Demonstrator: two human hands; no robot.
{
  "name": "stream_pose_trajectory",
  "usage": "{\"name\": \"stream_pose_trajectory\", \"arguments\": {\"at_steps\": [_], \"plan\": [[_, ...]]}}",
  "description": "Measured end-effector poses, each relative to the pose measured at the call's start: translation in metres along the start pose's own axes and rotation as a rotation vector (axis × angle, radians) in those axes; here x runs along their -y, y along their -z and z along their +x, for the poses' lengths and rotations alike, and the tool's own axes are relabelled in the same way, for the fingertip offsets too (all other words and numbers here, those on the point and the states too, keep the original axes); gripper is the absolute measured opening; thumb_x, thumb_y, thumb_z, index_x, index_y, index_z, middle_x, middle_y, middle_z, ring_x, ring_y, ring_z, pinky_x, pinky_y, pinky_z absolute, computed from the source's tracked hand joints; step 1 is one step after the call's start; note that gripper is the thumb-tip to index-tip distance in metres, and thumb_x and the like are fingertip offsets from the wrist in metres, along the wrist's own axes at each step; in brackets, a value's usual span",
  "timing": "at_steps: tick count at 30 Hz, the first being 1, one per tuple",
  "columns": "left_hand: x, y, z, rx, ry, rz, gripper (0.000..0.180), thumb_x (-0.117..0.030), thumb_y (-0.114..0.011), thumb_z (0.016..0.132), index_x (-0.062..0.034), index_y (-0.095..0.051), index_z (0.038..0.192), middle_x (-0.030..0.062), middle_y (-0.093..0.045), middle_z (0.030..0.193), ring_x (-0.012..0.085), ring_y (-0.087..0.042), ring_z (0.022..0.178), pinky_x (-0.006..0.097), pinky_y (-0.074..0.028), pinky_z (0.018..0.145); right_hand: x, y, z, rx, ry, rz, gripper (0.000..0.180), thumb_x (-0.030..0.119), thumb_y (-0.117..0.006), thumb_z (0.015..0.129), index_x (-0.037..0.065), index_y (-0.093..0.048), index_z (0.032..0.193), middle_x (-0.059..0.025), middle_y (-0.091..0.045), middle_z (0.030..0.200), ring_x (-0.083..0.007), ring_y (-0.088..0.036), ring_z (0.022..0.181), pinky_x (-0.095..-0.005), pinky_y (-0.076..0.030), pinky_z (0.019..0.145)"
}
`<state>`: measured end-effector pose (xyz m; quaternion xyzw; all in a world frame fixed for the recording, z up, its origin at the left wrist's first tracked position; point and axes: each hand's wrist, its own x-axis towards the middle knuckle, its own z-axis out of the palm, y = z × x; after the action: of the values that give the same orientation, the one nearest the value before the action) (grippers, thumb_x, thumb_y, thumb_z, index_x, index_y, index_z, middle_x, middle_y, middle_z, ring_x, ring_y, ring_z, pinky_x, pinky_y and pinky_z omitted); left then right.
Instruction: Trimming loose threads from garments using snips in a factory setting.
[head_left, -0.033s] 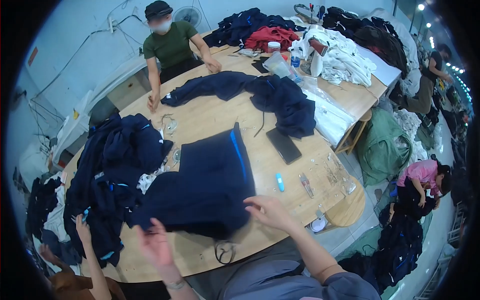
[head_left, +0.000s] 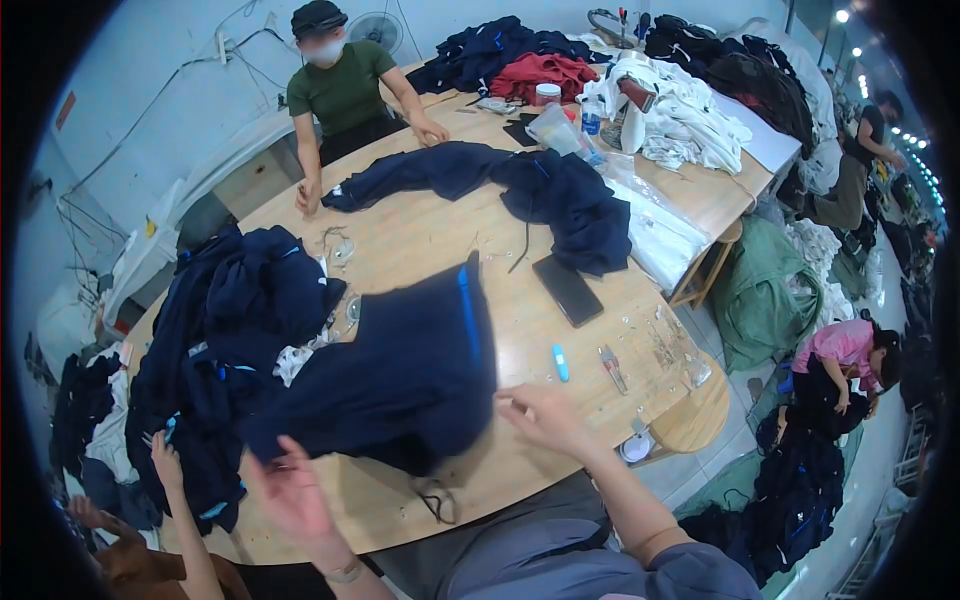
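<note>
A navy garment (head_left: 400, 370) with a bright blue stripe lies spread on the wooden table (head_left: 520, 320) before me, its lower edge smeared by motion. My left hand (head_left: 298, 495) is at its lower left corner, fingers curved and apart, touching or just over the cloth. Beside the right edge my right hand (head_left: 545, 415) has bent, parted fingers with nothing visible between them. A dark cord (head_left: 437, 503) hangs out below the garment. To the left, a heap of navy garments (head_left: 240, 300) is piled up, partly behind the cloth.
A phone (head_left: 568, 290), a blue marker-like stick (head_left: 560, 363) and thread snips (head_left: 612, 370) lie on the right. Across the table a person (head_left: 340, 90) stands by another navy garment (head_left: 570, 210). At lower left, a co-worker's hand (head_left: 167, 462) touches the heap. A stool (head_left: 695, 415) stands at right.
The navy garment has shifted left, its right edge drawing away from the phone, and the cord has moved with it. My left hand has also moved left; my right hand has barely moved.
</note>
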<state>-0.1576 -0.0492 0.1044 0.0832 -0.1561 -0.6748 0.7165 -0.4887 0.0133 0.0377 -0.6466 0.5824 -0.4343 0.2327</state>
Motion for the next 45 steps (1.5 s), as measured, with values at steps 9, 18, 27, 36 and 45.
{"name": "stream_pose_trajectory", "arguments": {"at_steps": [9, 18, 27, 36, 45], "plan": [[0.056, -0.012, -0.044, -0.211, 0.073, 0.110, 0.017, -0.018, -0.055, 0.088, -0.0045, -0.059, 0.096, 0.0076, -0.062, 0.099, 0.0168, -0.057, 0.091, 0.043, -0.044, 0.090, -0.069, 0.049, -0.036, -0.307, -0.309, -0.500, 0.020, 0.015, -0.064, 0.076, 0.004, -0.063, 0.093, -0.0154, -0.057, 0.082, -0.0288, -0.057, 0.078, -0.0369, -0.046, 0.070], [0.141, 0.121, -0.080, -0.071, 0.116, 1.369, 0.024, -0.018, -0.060, 0.085, 0.0056, -0.059, 0.093, 0.0096, -0.063, 0.085, 0.0186, -0.059, 0.076, 0.032, -0.047, 0.073, -0.153, 0.065, 0.034, -0.572, -0.353, -0.259, 0.030, 0.021, -0.069, 0.072, 0.006, -0.061, 0.098, -0.0153, -0.055, 0.090, -0.0254, -0.055, 0.083, -0.0348, -0.045, 0.073], [0.146, 0.131, -0.094, 0.257, -0.159, 1.890, 0.027, -0.016, -0.061, 0.080, 0.0014, -0.058, 0.101, 0.0209, -0.060, 0.098, 0.0380, -0.056, 0.092, 0.041, -0.044, 0.083, -0.215, 0.097, 0.174, -0.669, -0.609, -0.543, 0.059, 0.039, -0.071, 0.068, 0.019, -0.050, 0.119, -0.0130, -0.039, 0.126, -0.0337, -0.037, 0.117, -0.0488, -0.038, 0.090], [0.146, 0.123, -0.098, 0.210, -0.129, 1.898, 0.019, -0.012, -0.060, 0.078, 0.0007, -0.060, 0.092, 0.0174, -0.061, 0.089, 0.0356, -0.058, 0.083, 0.040, -0.045, 0.078, -0.266, 0.098, 0.212, -0.422, -0.958, -0.703, 0.056, 0.026, -0.067, 0.070, 0.022, -0.048, 0.122, -0.0125, -0.037, 0.130, -0.0352, -0.032, 0.124, -0.0593, -0.030, 0.093], [0.147, 0.134, -0.091, 0.309, -0.048, 1.907, 0.018, -0.012, -0.059, 0.079, 0.0015, -0.061, 0.090, 0.0168, -0.062, 0.087, 0.0341, -0.059, 0.082, 0.039, -0.045, 0.077, -0.147, 0.139, 0.325, -0.783, 0.007, -0.232, 0.036, 0.018, -0.071, 0.069, 0.003, -0.057, 0.099, -0.0125, -0.062, 0.089, -0.0253, -0.061, 0.085, -0.0323, -0.046, 0.076]]}}
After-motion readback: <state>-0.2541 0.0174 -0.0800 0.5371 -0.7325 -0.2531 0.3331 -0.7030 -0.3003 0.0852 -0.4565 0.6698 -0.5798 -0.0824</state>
